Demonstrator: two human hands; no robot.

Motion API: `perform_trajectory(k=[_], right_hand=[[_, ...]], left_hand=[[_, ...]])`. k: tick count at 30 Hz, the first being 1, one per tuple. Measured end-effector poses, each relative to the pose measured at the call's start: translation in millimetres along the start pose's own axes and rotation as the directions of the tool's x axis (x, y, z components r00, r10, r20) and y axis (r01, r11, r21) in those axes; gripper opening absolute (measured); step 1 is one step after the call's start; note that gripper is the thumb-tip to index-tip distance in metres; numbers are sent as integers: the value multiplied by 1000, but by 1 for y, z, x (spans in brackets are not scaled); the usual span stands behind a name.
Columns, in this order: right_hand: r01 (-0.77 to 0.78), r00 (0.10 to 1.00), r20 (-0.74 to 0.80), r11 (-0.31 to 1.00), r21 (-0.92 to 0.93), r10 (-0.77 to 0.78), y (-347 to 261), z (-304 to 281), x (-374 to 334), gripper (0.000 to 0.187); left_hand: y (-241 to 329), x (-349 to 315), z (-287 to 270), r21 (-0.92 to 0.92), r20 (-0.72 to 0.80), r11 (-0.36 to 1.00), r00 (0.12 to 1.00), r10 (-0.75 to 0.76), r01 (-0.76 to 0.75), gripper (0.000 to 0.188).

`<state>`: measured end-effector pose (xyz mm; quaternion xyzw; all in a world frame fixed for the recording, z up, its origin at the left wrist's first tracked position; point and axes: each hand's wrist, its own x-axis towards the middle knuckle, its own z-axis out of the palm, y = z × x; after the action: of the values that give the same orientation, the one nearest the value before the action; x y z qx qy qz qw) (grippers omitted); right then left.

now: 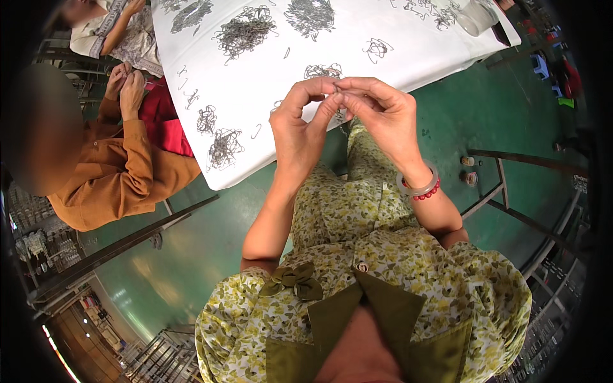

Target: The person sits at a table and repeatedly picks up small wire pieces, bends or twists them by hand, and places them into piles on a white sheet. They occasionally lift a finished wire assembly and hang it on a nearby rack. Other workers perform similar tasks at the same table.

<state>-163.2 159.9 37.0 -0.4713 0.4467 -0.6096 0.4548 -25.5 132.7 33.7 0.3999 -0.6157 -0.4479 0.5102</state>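
Green floor (460, 147) borders the white tabletop (185, 51), dark wire hooks (225, 149) heaped by its near left corner. Over the near edge, the left hand (297, 124) pinches a small dark piece (336, 88), probably light, stiff, best gripped at its ends, between its fingertips and those of the equally pinched right hand (389, 118).

Workshop: metal hook piles (246, 32), worktable (357, 25)
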Motion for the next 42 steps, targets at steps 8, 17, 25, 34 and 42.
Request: perform_trajectory(k=[8, 17, 25, 34, 42], right_hand=[[-38, 983, -180, 996, -77, 24, 1, -28, 12, 21], [102, 995, 82, 705, -702, -62, 118, -61, 170, 16], [237, 970, 173, 498, -834, -171, 162, -41, 215, 12], [210, 978, 186, 451, -868, -96, 139, -32, 195, 13], [325, 942, 201, 575, -751, -270, 124, -43, 167, 12]], left_hand=[[6, 1, 10, 6, 3, 1000, 1000, -16, 16, 9], [9, -14, 1, 42, 63, 985, 984, -167, 165, 11], [5, -14, 5, 82, 85, 987, 986, -146, 139, 9], [11, -16, 7, -26, 12, 988, 988, -152, 152, 7], [15, -22, 4, -12, 28, 997, 997, -74, 74, 6]])
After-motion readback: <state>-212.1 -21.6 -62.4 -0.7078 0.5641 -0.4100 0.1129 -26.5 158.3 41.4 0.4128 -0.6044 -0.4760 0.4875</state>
